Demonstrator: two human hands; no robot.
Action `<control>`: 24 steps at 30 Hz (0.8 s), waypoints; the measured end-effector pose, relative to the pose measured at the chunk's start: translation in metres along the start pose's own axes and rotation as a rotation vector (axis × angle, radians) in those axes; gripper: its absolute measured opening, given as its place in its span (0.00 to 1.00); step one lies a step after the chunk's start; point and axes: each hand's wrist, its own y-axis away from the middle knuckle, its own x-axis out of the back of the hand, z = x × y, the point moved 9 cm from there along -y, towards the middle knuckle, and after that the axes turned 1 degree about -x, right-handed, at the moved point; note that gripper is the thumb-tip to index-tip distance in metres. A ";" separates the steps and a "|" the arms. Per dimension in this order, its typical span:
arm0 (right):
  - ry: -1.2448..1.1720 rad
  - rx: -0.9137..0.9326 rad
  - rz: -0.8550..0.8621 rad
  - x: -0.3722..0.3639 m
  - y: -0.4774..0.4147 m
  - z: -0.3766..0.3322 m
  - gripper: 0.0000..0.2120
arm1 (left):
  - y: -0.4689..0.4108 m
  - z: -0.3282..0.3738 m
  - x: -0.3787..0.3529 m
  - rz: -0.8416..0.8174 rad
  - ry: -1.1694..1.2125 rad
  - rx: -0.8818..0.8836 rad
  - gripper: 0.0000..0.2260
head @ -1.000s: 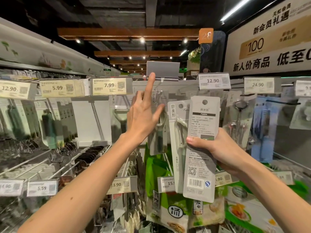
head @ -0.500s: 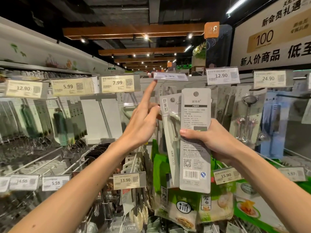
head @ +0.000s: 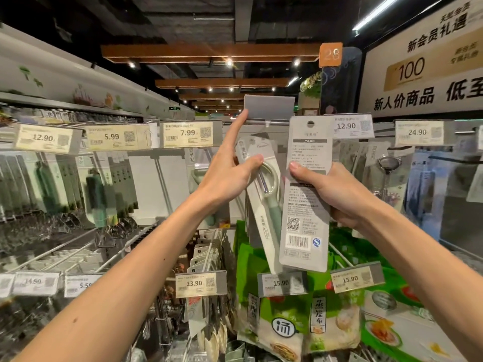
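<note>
So the person is about halfway through hanging a peeler back on the rack, by the look of it. The right hand [head: 337,194] has its fingers wrapped round the middle of the pack [head: 304,218], thumb across the printed back. It's held upright and up at peg height, just right of the hanging pack [head: 264,205] that's already on the rack. The punched hole at the top of the pack isn't on anything yet, so the actual hooking is still to do.

The left hand [head: 227,176] is doing the prep. Its index finger is straight up with the tip under the corner of the price flap [head: 269,109], which sits tipped up out of the way. The thumb lies on the front of the hanging pack. The other fingers are tucked out of sight, so there's no telling if it's a real pinch or just steadying. The peg itself is hard to make out under the flap.

Materials-wise, the pack is a long narrow grey card, matte, with small text, a QR code and a barcode, and it looks stiff enough not to flop. The hanging one shows clear glossy plastic over a pale green handle and a curved metal blade loop. The flap is smooth grey plastic. Below are soft, crinkly green bags [head: 287,322].
</note>
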 end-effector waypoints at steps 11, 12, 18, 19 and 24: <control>-0.077 -0.084 -0.026 0.002 0.014 0.022 0.06 | -0.002 0.004 -0.011 0.029 -0.231 -0.104 0.43; -0.065 -0.089 -0.030 0.000 0.016 0.024 0.06 | -0.004 0.003 -0.010 0.052 -0.272 -0.132 0.43; -0.032 -0.130 -0.022 -0.007 0.021 0.035 0.20 | -0.012 -0.009 -0.015 0.168 -0.450 -0.165 0.48; -0.071 -0.150 -0.052 -0.009 0.022 0.037 0.26 | -0.013 -0.010 -0.016 0.183 -0.460 -0.158 0.49; 0.012 -0.174 -0.018 0.001 0.032 0.046 0.24 | -0.014 -0.012 -0.014 0.259 -0.544 -0.179 0.50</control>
